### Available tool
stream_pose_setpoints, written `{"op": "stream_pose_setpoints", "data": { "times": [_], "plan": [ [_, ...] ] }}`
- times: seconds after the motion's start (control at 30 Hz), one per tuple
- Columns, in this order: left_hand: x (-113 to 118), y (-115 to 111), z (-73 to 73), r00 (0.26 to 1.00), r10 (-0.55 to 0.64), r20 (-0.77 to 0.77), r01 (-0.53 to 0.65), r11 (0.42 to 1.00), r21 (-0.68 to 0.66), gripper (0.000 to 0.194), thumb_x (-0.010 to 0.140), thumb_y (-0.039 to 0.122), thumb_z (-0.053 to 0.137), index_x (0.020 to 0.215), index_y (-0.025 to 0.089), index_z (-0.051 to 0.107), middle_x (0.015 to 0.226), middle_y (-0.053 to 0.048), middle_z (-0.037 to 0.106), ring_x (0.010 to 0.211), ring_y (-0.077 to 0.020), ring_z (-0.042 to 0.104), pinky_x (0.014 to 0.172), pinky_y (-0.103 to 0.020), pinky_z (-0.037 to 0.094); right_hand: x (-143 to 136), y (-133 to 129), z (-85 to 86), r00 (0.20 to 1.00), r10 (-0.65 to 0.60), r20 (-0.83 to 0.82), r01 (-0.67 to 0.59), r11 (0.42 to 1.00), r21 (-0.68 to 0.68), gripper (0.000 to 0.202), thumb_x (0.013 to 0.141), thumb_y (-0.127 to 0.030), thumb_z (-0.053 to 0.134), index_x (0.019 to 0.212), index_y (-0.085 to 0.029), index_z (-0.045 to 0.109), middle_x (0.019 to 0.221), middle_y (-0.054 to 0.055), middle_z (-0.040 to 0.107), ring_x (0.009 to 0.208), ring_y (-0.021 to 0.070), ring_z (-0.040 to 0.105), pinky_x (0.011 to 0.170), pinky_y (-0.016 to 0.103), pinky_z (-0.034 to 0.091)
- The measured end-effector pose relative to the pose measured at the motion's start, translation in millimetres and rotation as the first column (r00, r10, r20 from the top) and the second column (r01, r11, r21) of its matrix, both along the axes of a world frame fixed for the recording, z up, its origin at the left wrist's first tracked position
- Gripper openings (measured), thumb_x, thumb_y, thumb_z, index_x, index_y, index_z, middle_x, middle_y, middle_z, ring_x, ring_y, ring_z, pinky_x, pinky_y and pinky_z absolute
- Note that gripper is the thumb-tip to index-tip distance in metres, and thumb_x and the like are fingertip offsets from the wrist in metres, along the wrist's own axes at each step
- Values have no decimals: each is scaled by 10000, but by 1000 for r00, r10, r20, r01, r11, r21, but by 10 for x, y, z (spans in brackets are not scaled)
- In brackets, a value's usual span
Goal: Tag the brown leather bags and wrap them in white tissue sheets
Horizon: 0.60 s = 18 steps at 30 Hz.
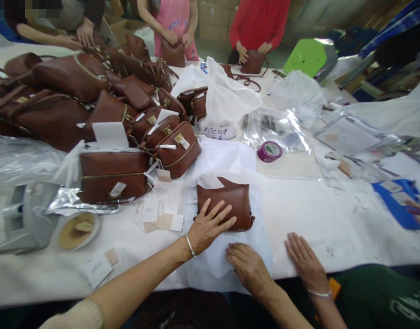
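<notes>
A small brown leather bag lies on a sheet of white tissue paper in front of me. My left hand, with a bracelet at the wrist, rests flat on the bag with its fingers spread. A flap of white paper covers the bag's upper left corner. Just below the bag, my right hand has its fingers curled and pressed together at the tissue paper. Its thumb is hidden. Beside the sheet lie several paper tags.
Brown bags are piled at the left. A tape dispenser and a bowl stand near left. Purple tape lies beyond the tissue. A co-worker's hand rests close at my right, near a blue packet. Other people work opposite.
</notes>
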<state>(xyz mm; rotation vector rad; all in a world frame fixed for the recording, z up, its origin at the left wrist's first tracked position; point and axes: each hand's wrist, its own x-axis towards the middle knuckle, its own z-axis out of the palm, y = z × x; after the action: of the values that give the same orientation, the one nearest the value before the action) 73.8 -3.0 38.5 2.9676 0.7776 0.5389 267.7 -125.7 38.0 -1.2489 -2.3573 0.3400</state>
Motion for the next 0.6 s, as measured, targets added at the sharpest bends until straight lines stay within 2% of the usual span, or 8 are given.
{"op": "stream_pose_setpoints", "data": {
  "times": [0.23, 0.33, 0.4, 0.47, 0.5, 0.57, 0.6],
  "plan": [
    [1, 87, -1, 1000, 14, 5, -14, 1000, 6, 511, 944, 181, 458, 1429, 330, 397, 1550, -21, 333, 1443, -283, 240, 1172, -608, 78, 30, -1, 15, 1000, 0, -13, 0, 1000, -9, 298, 907, -85, 411, 1028, -206, 655, 994, 58, 738, 983, 194, 680, 814, 338, 566],
    [-2, 87, -48, 1000, 15, 20, -16, 999, 28, 491, 952, 187, 453, 1422, 321, 407, 1546, -18, 341, 1443, -276, 240, 1176, -599, 72, 3, -13, 110, 999, -2, -35, 0, 999, -53, 161, 926, -228, 512, 969, -218, 667, 908, 38, 745, 906, 207, 698, 759, 329, 573],
    [-4, 79, -74, 999, 21, 35, -22, 999, 44, 484, 949, 194, 466, 1414, 321, 417, 1545, -18, 343, 1444, -272, 237, 1177, -598, 75, 38, 108, 287, 996, -60, -69, 56, 996, -68, 157, 888, -348, 614, 984, -234, 665, 871, 26, 742, 827, 198, 700, 719, 309, 573],
    [-8, 70, -82, 998, 28, 49, -31, 997, 65, 484, 945, 202, 487, 1409, 325, 422, 1545, -19, 343, 1445, -269, 239, 1177, -599, 76, 136, 441, 537, 979, -169, -110, 172, 985, 14, 227, 864, -350, 654, 1070, -255, 648, 944, 32, 736, 869, 195, 688, 777, 313, 564],
    [-12, 65, -79, 998, 33, 53, -37, 997, 72, 485, 942, 224, 508, 1408, 327, 421, 1543, -21, 346, 1443, -270, 243, 1176, -602, 75, 202, 701, 673, 965, -231, -128, 243, 966, 88, 272, 868, -322, 647, 1132, -263, 628, 1037, 46, 721, 967, 208, 668, 861, 340, 543],
    [-21, 59, -67, 998, 35, 52, -38, 997, 70, 527, 912, 347, 583, 1411, 322, 414, 1535, -35, 362, 1438, -283, 256, 1172, -612, 75, 337, 1387, 928, 926, -344, -155, 375, 889, 263, 372, 869, -317, 633, 1235, -268, 584, 1238, 77, 640, 1188, 263, 563, 1025, 447, 443],
    [-25, 57, -64, 998, 35, 48, -38, 997, 65, 583, 879, 435, 617, 1413, 320, 412, 1530, -41, 371, 1435, -289, 262, 1172, -615, 74, 394, 1785, 1033, 906, -402, -135, 424, 854, 301, 510, 852, -376, 648, 1326, -242, 517, 1388, 107, 528, 1308, 307, 452, 1092, 519, 354]
  ]
}}
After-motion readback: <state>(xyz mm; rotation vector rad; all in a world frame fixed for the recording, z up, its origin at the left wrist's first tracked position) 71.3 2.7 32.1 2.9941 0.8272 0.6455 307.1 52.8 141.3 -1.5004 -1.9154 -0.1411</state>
